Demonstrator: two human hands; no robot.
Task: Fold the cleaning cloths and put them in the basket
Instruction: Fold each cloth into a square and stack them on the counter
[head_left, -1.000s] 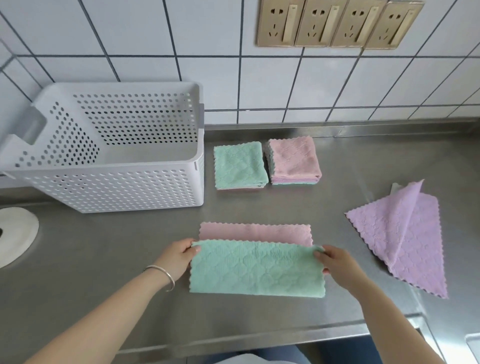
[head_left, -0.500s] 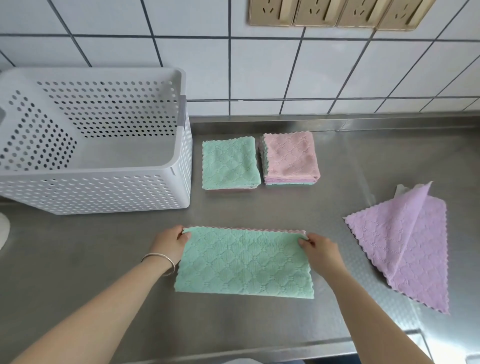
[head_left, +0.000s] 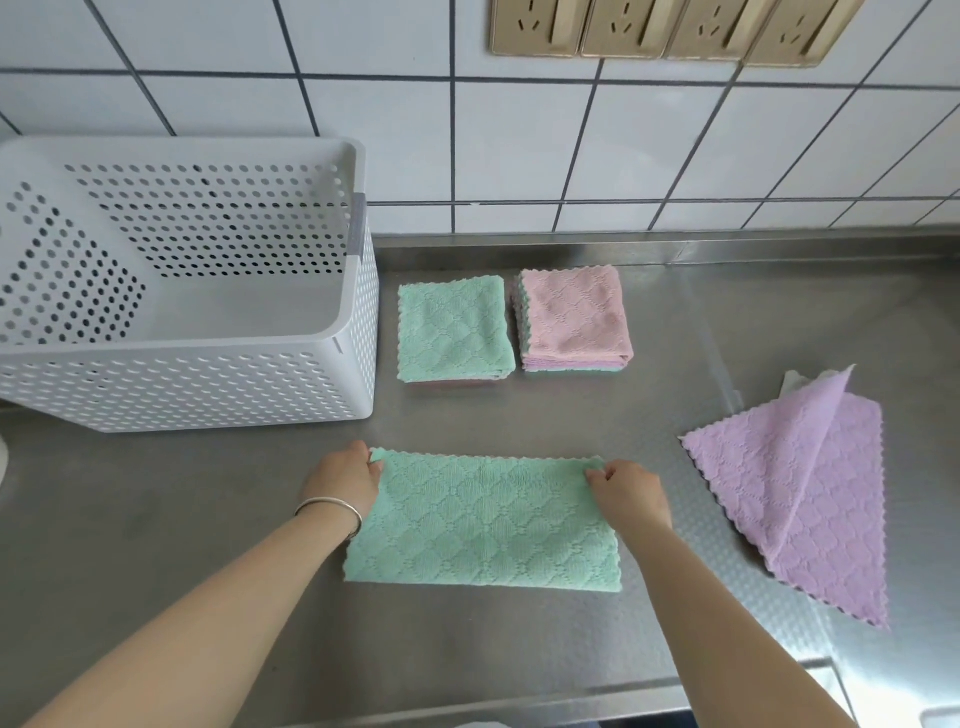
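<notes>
A green cleaning cloth (head_left: 483, 525) lies folded in half on the steel counter, long side left to right. My left hand (head_left: 345, 480) pinches its far left corner and my right hand (head_left: 631, 493) pinches its far right corner. Behind it sit two piles of folded cloths: one with a green cloth on top (head_left: 453, 328), one with a pink cloth on top (head_left: 575, 318). A loose purple cloth (head_left: 795, 493) lies to the right, one corner turned up. The white perforated basket (head_left: 358, 332) stands at the back left with nothing visible inside.
A white tiled wall with a row of gold sockets (head_left: 660, 28) runs behind the counter (head_left: 156, 545). The counter's front edge lies just below my forearms. A white round object (head_left: 2, 460) shows at the far left edge.
Both hands carried the cloth's near half away from me and laid its edge on the far edge, covering the pink underside. The view shifted right, so the basket sits further left.
</notes>
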